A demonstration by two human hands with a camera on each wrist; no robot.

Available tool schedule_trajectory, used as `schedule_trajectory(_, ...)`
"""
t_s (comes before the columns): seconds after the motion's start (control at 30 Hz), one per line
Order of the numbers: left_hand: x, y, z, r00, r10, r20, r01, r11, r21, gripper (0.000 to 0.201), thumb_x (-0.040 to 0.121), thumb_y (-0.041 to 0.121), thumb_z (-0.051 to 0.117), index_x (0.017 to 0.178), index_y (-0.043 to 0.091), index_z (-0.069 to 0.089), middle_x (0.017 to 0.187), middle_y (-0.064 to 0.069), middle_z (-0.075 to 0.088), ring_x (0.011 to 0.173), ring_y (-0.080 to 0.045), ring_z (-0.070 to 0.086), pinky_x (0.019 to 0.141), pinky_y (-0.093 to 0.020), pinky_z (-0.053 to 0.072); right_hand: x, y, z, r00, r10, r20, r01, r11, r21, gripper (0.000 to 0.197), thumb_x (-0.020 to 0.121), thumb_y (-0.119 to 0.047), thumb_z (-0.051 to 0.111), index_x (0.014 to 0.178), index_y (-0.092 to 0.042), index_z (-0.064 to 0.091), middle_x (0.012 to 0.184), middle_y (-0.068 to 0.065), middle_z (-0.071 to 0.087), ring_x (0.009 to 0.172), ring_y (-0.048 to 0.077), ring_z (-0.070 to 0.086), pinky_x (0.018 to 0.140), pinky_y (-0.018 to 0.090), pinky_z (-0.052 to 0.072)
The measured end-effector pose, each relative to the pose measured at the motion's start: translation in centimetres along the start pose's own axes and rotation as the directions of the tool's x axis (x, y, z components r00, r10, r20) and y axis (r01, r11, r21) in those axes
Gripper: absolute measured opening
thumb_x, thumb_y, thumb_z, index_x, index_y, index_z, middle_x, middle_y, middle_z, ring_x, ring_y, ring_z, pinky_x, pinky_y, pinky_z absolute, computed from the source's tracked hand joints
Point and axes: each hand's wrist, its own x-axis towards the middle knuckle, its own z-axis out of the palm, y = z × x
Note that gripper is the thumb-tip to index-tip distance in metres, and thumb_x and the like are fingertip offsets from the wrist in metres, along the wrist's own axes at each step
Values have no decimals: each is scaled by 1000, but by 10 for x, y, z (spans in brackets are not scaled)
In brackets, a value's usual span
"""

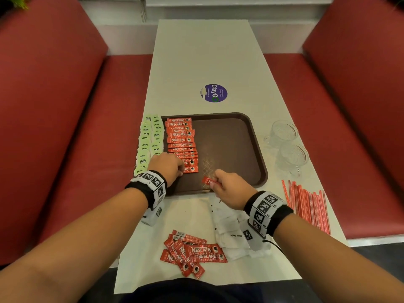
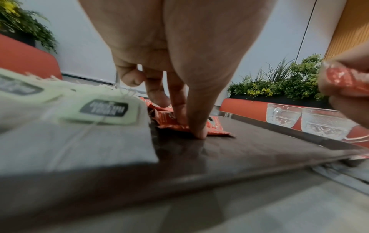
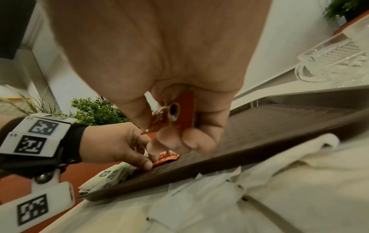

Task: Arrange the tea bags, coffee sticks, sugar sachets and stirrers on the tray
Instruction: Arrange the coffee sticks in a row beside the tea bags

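Long pale table running away between two red bench seats, with a round purple sticker near its middle.

Dark brown tray with rounded corners and a raised rim, lying flat on the near half of the table, right half bare.

Two columns of pale green tea bags with dark labels, overlapped like shingles along the tray's left side, white strings showing in the left wrist view.

One column of red coffee sticks printed with white lettering and a small cup picture, just right of the tea bags, each stick crosswise and overlapping the next.

Loose heap of the same red sticks on the table at the near edge, lying at all angles, some showing barcodes.

Crumpled pile of white sugar sachets beside that heap, under the right wrist.

Bundle of thin red-and-white stirrers on the table right of the tray, roughly parallel.

Two clear cut-glass cups beyond the stirrers, off the tray's right edge.

Left hand with straight fingertips pressing down on the nearest stick of the column.

Right hand above the tray's near edge, thumb and fingers pinched tight on a single red stick, held clear of the tray.
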Motion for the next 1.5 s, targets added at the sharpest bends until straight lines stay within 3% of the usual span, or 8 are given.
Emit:
schedule_trajectory(0.23, 0, -1, -4, 996, 38, -79, -43, 997, -71, 21, 91, 50, 60, 101, 35, 69, 105, 10, 66, 101, -16, 57, 87, -38, 47, 3, -5, -4, 1000, 8, 13, -8, 1000, 10, 11, 104, -24, 44, 93, -23, 42, 78, 2, 61, 65, 20, 57, 59, 32, 44)
schedule_trajectory(0.33, -13, 7, -14, 960, 145, -239, -210, 939, -274, 31, 95, 54, 50, 99, 31, 71, 96, 12, 67, 93, -12, 57, 85, -35, 48, 7, -6, -4, 998, 15, 67, -17, 1000, 23, 7, 100, -16, 44, 94, -20, 43, 79, 2, 58, 69, 21, 56, 62, 33, 43)
schedule_trajectory(0.5, -35, 20, -25, 890, 397, -225, -454, 822, -345, 29, 91, 54, 57, 97, 30, 72, 86, 13, 64, 83, -7, 55, 75, -28, 46, 11, -15, -3, 997, -51, 53, 49, 998, 26, 3, 102, -20, 45, 99, -20, 46, 86, 4, 62, 74, 19, 58, 66, 34, 46)
schedule_trajectory(0.77, -45, 5, -21, 913, 340, -224, -400, 853, -335, 31, 97, 47, 52, 94, 25, 73, 78, 11, 65, 74, -9, 55, 67, -27, 41, 14, -25, -7, 997, -72, 31, 72, 997, 1, 10, 104, -27, 47, 103, -17, 52, 88, 0, 62, 74, 15, 57, 65, 30, 45)
schedule_trajectory(1.0, -47, 2, -29, 926, 317, -204, -363, 898, -250, 21, 93, 39, 62, 111, 31, 71, 101, 13, 69, 97, -14, 55, 85, -33, 46, 16, -31, -5, 999, -43, -17, 42, 998, -53, 19, 105, -23, 48, 86, -23, 44, 75, -9, 48, 64, 8, 45, 60, 27, 34)
schedule_trajectory(1.1, -44, 0, -31, 962, 229, -149, -259, 939, -226, 17, 93, 38, 62, 105, 32, 72, 98, 8, 69, 95, -16, 57, 84, -33, 47, 13, -31, -1, 998, -22, -56, 20, 999, -29, 12, 101, -26, 55, 111, -21, 52, 87, -6, 58, 77, 15, 56, 71, 32, 43)
schedule_trajectory(1.2, -35, -13, -28, 999, 37, -22, -40, 983, -177, 16, 93, 39, 62, 103, 31, 71, 100, 3, 70, 95, -19, 61, 87, -34, 50, 7, -27, 3, 997, 23, -78, -25, 999, -26, 57, 95, -28, 63, 144, -17, 37, 102, -4, 61, 94, 17, 59, 82, 30, 46)
schedule_trajectory(1.5, -12, -2, -11, 980, -77, 184, 81, 997, -14, 15, 87, 45, 69, 96, 34, 72, 100, 7, 69, 96, -18, 63, 84, -34, 51, -20, -32, 29, 934, -55, 353, 184, 921, -343, 44, 83, -51, 74, 114, -22, 63, 103, -7, 63, 92, 13, 51, 83, 33, 49)
